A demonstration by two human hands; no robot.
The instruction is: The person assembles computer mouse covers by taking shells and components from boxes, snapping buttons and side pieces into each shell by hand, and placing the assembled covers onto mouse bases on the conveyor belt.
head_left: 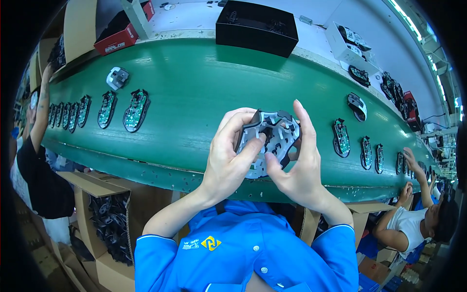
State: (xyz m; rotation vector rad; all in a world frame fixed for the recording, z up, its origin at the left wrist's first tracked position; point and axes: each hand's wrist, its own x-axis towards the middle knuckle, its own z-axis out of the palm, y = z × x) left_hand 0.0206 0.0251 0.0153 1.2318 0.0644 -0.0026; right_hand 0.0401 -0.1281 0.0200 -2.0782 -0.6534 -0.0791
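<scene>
Head view looks down on a long green conveyor belt (pixel 194 92) curving across a workshop. At its left end a person in black (pixel 34 165) reaches over a row of green circuit boards (pixel 104 109), with a white mouse shell (pixel 117 78) just beyond them. Below the belt's near edge stands an open cardboard box (pixel 104 214) of dark parts. Over the near edge, mid-belt, the left hand (pixel 228 155) and right hand (pixel 296 165) together hold a white mouse shell frame (pixel 272 138), fingers wrapped around both sides. A black box (pixel 256 27) sits at the far edge. Rightward, more mouse assemblies (pixel 357 106) line the belt toward 2 seated workers (pixel 413 219).
</scene>
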